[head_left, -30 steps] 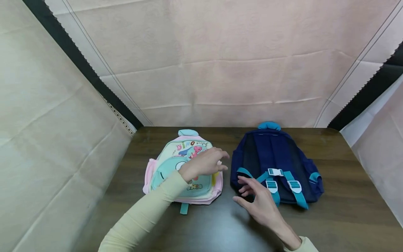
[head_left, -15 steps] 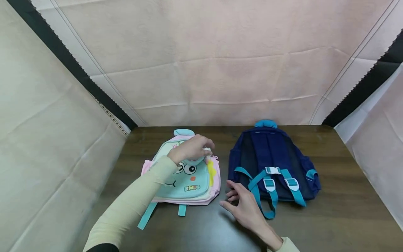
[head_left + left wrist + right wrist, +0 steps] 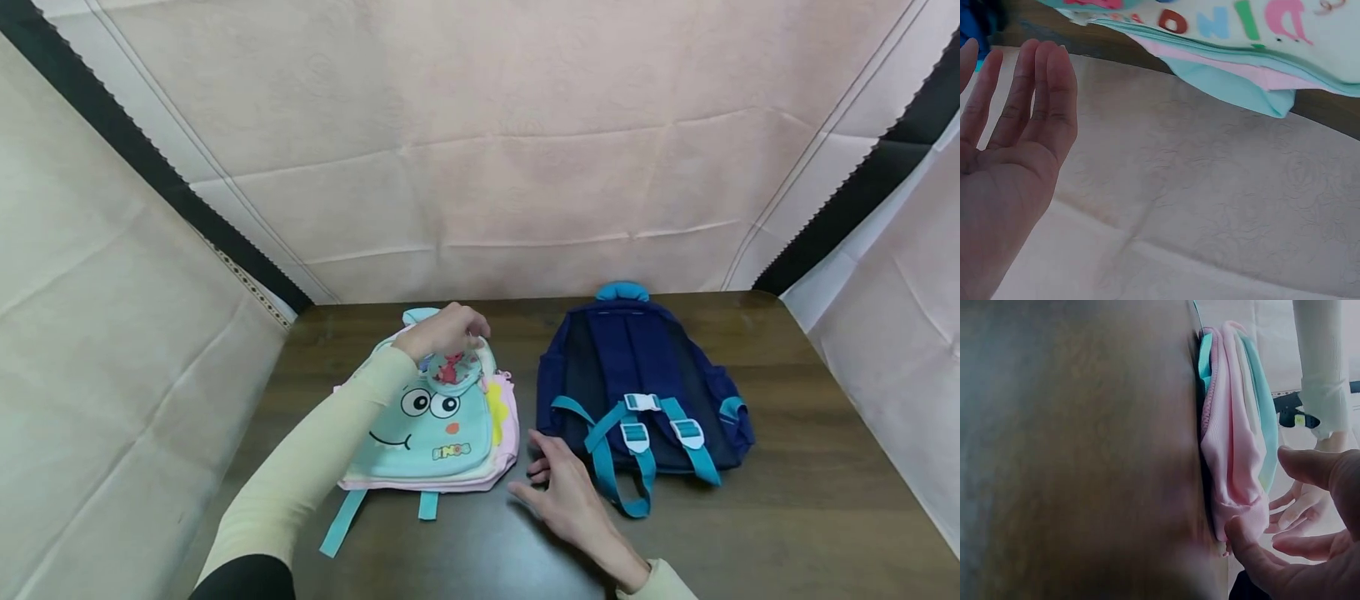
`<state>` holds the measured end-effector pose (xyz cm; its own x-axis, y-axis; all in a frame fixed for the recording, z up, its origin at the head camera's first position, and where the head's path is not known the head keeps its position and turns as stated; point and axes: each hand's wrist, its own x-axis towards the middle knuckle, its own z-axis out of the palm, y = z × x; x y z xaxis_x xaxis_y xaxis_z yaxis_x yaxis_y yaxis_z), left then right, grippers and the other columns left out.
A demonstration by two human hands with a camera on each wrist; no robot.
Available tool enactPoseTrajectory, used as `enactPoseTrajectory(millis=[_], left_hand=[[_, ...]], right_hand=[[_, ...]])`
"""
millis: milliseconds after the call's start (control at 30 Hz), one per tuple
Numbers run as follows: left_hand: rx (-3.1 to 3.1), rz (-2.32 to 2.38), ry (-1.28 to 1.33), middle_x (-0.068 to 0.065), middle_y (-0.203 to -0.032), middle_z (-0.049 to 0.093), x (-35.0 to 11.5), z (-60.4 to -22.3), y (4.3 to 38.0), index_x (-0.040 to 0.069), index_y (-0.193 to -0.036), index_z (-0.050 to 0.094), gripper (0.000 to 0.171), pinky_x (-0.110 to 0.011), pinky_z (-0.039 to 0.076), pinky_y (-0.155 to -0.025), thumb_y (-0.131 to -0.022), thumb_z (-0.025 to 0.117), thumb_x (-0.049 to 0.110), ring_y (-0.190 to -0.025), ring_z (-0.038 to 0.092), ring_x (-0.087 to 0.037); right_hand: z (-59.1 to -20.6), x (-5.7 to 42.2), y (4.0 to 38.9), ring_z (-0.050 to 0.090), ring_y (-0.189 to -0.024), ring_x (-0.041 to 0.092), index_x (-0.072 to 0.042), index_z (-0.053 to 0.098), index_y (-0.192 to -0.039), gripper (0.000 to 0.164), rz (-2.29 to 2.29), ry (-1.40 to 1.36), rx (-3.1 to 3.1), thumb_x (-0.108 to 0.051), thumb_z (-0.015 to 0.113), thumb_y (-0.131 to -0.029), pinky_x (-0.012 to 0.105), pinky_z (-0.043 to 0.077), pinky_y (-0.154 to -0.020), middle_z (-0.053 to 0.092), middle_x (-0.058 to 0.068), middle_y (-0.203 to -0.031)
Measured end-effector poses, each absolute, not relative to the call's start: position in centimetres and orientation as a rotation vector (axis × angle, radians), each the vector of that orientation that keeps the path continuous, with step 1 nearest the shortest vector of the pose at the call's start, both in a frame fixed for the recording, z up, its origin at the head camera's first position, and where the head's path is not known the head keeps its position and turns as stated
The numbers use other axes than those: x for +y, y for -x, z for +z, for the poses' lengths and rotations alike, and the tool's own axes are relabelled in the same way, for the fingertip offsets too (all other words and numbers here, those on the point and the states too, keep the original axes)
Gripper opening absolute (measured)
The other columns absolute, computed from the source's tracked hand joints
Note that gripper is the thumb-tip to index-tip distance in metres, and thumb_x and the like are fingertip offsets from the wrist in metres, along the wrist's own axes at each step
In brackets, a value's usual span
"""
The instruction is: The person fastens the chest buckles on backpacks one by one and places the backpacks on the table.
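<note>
A small pastel backpack lies face up on the table, with a cartoon face on its turquoise pocket and pink sides. My left hand is over its upper part; in the left wrist view the left fingers are extended, beside the printed letters, and hold nothing. Between the two bags, my right hand has thumb and fingers spread with nothing gripped. From the right wrist view, those fingers are close to the pack's pink side. To the right lies a navy backpack, back panel up.
Turquoise straps with white buckles lie across the navy backpack, one looping onto the brown table. A turquoise strap sticks out below the pastel pack. Pale fabric walls enclose the back and sides.
My left hand has moved up and left over the pastel pack, uncovering its cartoon face. My right hand has shifted left, away from the navy straps. The head view has turned slightly.
</note>
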<state>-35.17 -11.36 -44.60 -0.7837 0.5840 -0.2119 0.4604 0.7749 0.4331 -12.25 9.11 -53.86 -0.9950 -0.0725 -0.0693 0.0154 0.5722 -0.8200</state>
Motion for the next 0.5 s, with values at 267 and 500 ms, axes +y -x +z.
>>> enactPoseTrajectory(millis=[267, 500], left_hand=[[2.640, 0.425, -0.710, -0.013, -0.135, 0.074, -11.6, -45.9, 37.5, 0.009, -0.139, 0.072, 0.034, -0.049, 0.058, -0.112, -0.106, 0.072, 0.019, -0.120, 0.068, -0.030], [2.613, 0.449, -0.642, -0.011, -0.133, 0.070, -11.5, -47.0, 39.0, 0.012, -0.136, 0.073, 0.031, -0.048, 0.058, -0.112, -0.106, 0.072, 0.021, -0.119, 0.065, -0.030]], right_hand=[[-54.4, 8.3, 12.6, 0.071, -0.097, 0.016, 0.002, 0.052, -0.156, 0.084, -1.461, 0.055, 2.632, -0.016, 0.094, -0.086, 0.025, 0.061, -0.080, 0.062, 0.020, -0.141], [-54.9, 7.5, 13.0, 0.068, -0.093, 0.013, -0.001, 0.042, -0.163, 0.096, -1.436, -0.019, 2.555, -0.024, 0.094, -0.086, 0.026, 0.060, -0.077, 0.059, 0.020, -0.144]])
